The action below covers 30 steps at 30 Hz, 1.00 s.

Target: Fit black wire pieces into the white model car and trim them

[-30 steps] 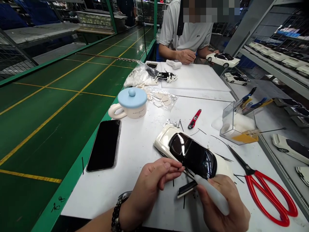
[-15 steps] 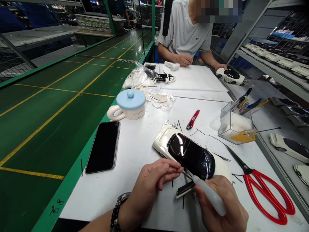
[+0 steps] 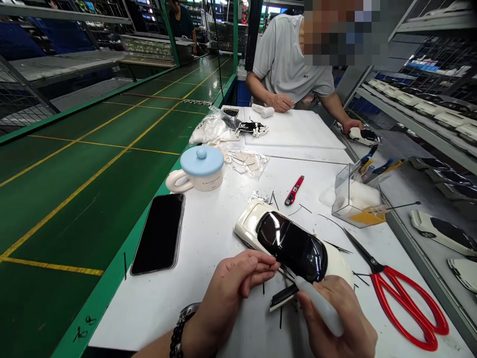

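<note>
A white model car (image 3: 249,223) with a glossy black roof lies on the white table, its near door (image 3: 283,297) swung open toward me. My left hand (image 3: 238,278) is at the car's near side, thumb and fingertips pressed together by the door opening. A tiny dark bit shows at those fingertips, too small to name. My right hand (image 3: 339,315) is closed around a whitish squeeze bottle (image 3: 320,303), whose thin tip points at the door opening beside my left fingertips. Red-handled scissors (image 3: 406,303) lie to the right of my right hand.
A phone (image 3: 158,233) and a blue-lidded mug (image 3: 201,169) stand at left. Beyond the car are a red cutter (image 3: 294,190), black strips and a clear tool box (image 3: 356,199). Across the table a co-worker (image 3: 294,64) has a hand on another model car (image 3: 363,135). Shelves hold more cars.
The view has shifted slightly, so the table things sit a little lower. My hands keep their place at the car. The co-worker's hand with the other car has moved slightly.
</note>
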Tool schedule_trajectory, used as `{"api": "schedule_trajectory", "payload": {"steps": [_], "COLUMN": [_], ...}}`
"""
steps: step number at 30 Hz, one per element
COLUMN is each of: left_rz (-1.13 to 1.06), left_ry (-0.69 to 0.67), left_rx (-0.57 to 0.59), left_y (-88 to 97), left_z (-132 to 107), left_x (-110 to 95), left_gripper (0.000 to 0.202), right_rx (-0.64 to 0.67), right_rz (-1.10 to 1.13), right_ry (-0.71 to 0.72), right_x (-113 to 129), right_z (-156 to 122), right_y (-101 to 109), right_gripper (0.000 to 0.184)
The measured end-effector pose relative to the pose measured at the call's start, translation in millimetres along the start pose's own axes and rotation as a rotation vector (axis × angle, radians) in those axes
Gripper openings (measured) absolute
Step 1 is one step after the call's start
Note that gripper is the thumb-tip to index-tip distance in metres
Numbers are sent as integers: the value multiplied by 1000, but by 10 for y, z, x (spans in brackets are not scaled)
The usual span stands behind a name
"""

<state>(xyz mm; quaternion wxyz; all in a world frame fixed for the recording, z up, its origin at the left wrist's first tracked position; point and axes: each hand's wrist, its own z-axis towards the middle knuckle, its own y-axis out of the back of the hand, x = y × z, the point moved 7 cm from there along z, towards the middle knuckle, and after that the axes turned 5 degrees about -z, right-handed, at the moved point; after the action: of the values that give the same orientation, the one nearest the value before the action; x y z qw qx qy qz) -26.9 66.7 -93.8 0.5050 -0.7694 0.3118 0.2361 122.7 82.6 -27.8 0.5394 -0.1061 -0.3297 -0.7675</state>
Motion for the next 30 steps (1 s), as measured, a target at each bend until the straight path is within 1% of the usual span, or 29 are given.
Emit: {"api": "schedule_trajectory", "payload": {"steps": [5, 11, 16, 19, 21, 24, 26, 28, 30], "left_rz": [20, 19, 28, 27, 23, 19, 16, 8, 5], "left_ry": [-10, -9, -10, -12, -14, -4, 4, 3, -1], "left_rx": [2, -2, -5, -8, -11, -14, -13, -15, -15], "left_y": [8, -17, -25, -26, -27, -29, -28, -25, -23], "left_z": [12, -2, -12, -7, -4, 0, 0, -2, -4], "left_x": [-6, -31, -38, -41, -44, -39, -34, -35, -37], "left_gripper": [32, 33, 34, 33, 32, 31, 31, 32, 32], "right_rx": [-41, -84, -100, -120, -168, -292, -391, -466, -541], "right_rz": [14, 13, 12, -10, -48, -62, -1, 111, 243], "right_ry": [20, -22, -14, -10, -62, -188, -228, -270, -337], "right_x": [21, 3, -9, -30, -86, -205, -249, -300, -397], "right_z": [-5, -20, -16, -59, -128, -251, -283, -245, -157], "right_y": [11, 12, 18, 45, 90, 195, 285, 373, 471], "right_gripper": [18, 17, 18, 17, 17, 14, 12, 9, 14]}}
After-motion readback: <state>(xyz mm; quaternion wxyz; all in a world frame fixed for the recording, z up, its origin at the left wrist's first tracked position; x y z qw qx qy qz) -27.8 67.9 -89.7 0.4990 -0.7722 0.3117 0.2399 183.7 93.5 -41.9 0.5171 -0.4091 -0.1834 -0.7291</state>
